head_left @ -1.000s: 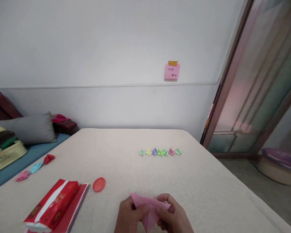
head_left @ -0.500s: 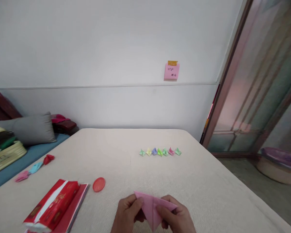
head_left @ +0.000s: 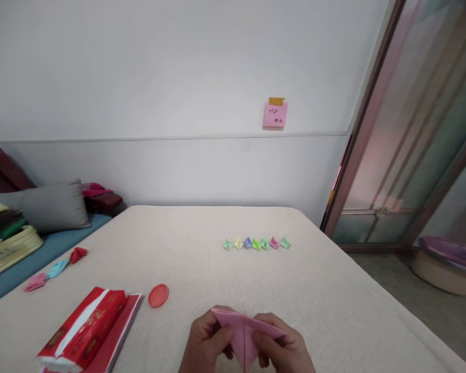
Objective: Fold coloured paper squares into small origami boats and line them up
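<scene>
Both my hands hold a folded pink paper [head_left: 244, 334] at the near edge of the cream-covered table [head_left: 202, 259]. The paper forms a triangle with its point down toward me. My left hand [head_left: 205, 347] pinches its left side with fingers closed. On its right side my right hand [head_left: 285, 348] grips it, thumb on top. Farther out on the table stands a row of several small folded paper pieces [head_left: 257, 243] in green, yellow, blue and pink.
A red tissue pack [head_left: 84, 326] lies at the near left beside a red round lid [head_left: 158, 295]. Pink, blue and red folded papers [head_left: 56, 268] sit at the left edge. A grey pillow [head_left: 50, 205] and basket [head_left: 8, 247] lie left; a sliding door [head_left: 411, 129] is right.
My hands have shifted the pink paper slightly; its top left corner has turned a little, and the hands stay closed on it.
</scene>
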Motion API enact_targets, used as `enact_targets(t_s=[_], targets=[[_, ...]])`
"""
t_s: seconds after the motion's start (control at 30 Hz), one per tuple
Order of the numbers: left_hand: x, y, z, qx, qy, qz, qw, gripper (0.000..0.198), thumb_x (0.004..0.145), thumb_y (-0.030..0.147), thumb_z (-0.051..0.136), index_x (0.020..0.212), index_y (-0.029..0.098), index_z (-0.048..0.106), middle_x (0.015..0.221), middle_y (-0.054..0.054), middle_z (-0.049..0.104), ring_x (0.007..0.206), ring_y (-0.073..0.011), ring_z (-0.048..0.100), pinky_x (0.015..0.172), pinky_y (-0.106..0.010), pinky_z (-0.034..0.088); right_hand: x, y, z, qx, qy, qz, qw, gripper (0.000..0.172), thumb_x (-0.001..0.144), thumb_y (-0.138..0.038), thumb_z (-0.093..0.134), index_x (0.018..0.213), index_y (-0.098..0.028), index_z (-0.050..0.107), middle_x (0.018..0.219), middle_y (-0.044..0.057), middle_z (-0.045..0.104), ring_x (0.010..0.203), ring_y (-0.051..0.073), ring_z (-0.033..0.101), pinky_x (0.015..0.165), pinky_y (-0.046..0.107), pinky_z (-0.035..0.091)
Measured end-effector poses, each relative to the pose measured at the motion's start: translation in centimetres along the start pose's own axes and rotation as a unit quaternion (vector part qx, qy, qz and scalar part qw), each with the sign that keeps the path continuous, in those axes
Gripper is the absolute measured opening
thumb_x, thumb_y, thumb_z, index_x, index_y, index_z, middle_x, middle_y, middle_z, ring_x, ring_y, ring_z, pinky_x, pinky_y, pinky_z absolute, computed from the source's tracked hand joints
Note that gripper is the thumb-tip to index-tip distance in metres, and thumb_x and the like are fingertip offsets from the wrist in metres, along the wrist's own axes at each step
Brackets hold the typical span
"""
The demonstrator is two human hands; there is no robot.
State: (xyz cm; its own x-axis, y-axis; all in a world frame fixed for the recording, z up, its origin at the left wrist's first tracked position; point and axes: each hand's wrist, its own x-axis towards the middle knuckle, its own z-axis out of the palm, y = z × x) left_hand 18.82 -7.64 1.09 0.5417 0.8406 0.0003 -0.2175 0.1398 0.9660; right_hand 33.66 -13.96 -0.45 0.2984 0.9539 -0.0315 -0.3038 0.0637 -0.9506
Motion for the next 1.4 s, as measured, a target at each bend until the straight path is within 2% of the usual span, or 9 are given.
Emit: enact_targets(t_s=[0.2, 0.3, 0.47, 0.63, 0.87, 1.03, 1.13, 1.27, 1.4], targets=[[-0.3, 1.1, 0.3, 0.025, 0.005, 0.009, 1.0, 0.021, 0.079, 0.033, 0.065, 0.077, 0.014, 0.071, 0.06, -0.001, 0.058, 0.054, -0.012, 0.05, 0.051, -0.022, 0.039, -0.3, -0.4, 0.2, -0.008, -0.001, -0.011, 1.0, 0.02, 0.067, -0.035, 0.073, 0.07, -0.016, 0.075, 0.054, 0.001, 0.055, 0.045, 0.011, 0.042, 0.04, 0.022, 0.029], [-0.3, 0.8, 0.2, 0.016, -0.005, 0.015, 1.0, 0.02, 0.078, 0.033, 0.065, 0.078, 0.014, 0.072, 0.061, -0.001, 0.058, 0.055, -0.0119, 0.05, 0.052, -0.022, 0.039, -0.4, -0.7, 0.4, -0.007, 0.006, -0.007, 1.0, 0.017, 0.065, -0.033, 0.074, 0.069, -0.017, 0.076, 0.054, 0.001, 0.056, 0.044, 0.011, 0.042, 0.039, 0.022, 0.028], [0.0, -0.4, -0.1, -0.014, -0.018, 0.028, 0.999, 0.02, 0.069, 0.032, 0.074, 0.075, 0.014, 0.071, 0.062, 0.0, 0.057, 0.054, -0.0117, 0.05, 0.048, -0.021, 0.038, -0.4, -0.6, 0.3, -0.002, 0.001, -0.019, 1.0, 0.014, 0.066, -0.031, 0.074, 0.069, -0.017, 0.076, 0.054, 0.001, 0.056, 0.044, 0.01, 0.042, 0.039, 0.021, 0.028], [-0.1, -0.4, 0.4, -0.012, -0.019, 0.016, 1.0, 0.022, 0.068, 0.033, 0.074, 0.076, 0.013, 0.07, 0.06, 0.001, 0.056, 0.053, -0.0114, 0.05, 0.049, -0.022, 0.037, -0.3, -0.2, 0.2, -0.003, -0.004, -0.013, 1.0, 0.014, 0.066, -0.029, 0.074, 0.069, -0.015, 0.076, 0.053, 0.0, 0.055, 0.043, 0.009, 0.042, 0.038, 0.02, 0.028], [-0.1, -0.6, 0.9, -0.057, 0.015, -0.017, 0.998, 0.02, 0.062, 0.029, 0.079, 0.068, 0.014, 0.068, 0.055, 0.002, 0.056, 0.051, -0.0119, 0.05, 0.051, -0.024, 0.038, -0.3, 0.1, 0.5, -0.001, -0.012, -0.002, 1.0, 0.013, 0.064, -0.028, 0.074, 0.068, -0.016, 0.076, 0.051, -0.001, 0.053, 0.041, 0.009, 0.041, 0.038, 0.02, 0.028], [-0.2, -0.5, 0.9, -0.033, 0.038, -0.019, 0.999, 0.021, 0.061, 0.032, 0.079, 0.065, 0.014, 0.068, 0.05, 0.002, 0.057, 0.048, -0.0115, 0.049, 0.049, -0.023, 0.036, -0.3, 0.0, 0.5, 0.003, -0.024, -0.014, 1.0, 0.016, 0.067, -0.033, 0.074, 0.068, -0.018, 0.076, 0.056, 0.001, 0.057, 0.043, 0.01, 0.044, 0.04, 0.022, 0.029], [-0.2, -0.3, 1.0, -0.03, 0.037, -0.023, 0.999, 0.022, 0.061, 0.033, 0.079, 0.064, 0.015, 0.067, 0.05, 0.001, 0.058, 0.048, -0.0123, 0.05, 0.048, -0.023, 0.035, -0.3, -0.3, 0.4, -0.014, -0.005, -0.025, 1.0, 0.017, 0.067, -0.035, 0.073, 0.07, -0.018, 0.076, 0.055, 0.001, 0.056, 0.046, 0.012, 0.045, 0.046, 0.025, 0.033], [-0.1, -0.4, 0.7, -0.002, 0.048, -0.015, 0.999, 0.016, 0.06, 0.027, 0.076, 0.061, 0.014, 0.067, 0.049, 0.003, 0.052, 0.048, -0.0101, 0.044, 0.049, -0.023, 0.032, -0.2, -0.5, 0.0, -0.034, 0.01, -0.07, 0.997, 0.004, 0.064, -0.024, 0.073, 0.067, -0.021, 0.076, 0.06, 0.0, 0.054, 0.05, 0.013, 0.045, 0.048, 0.025, 0.032], [0.1, -0.5, 0.3, 0.017, 0.056, 0.001, 0.998, 0.008, 0.058, 0.018, 0.071, 0.061, 0.014, 0.064, 0.049, 0.006, 0.046, 0.048, -0.0088, 0.037, 0.049, -0.022, 0.028, 0.1, -0.1, -0.5, -0.029, -0.018, -0.112, 0.993, 0.013, 0.063, -0.012, 0.069, 0.062, -0.024, 0.076, 0.061, 0.0, 0.051, 0.055, 0.014, 0.046, 0.049, 0.026, 0.032]])
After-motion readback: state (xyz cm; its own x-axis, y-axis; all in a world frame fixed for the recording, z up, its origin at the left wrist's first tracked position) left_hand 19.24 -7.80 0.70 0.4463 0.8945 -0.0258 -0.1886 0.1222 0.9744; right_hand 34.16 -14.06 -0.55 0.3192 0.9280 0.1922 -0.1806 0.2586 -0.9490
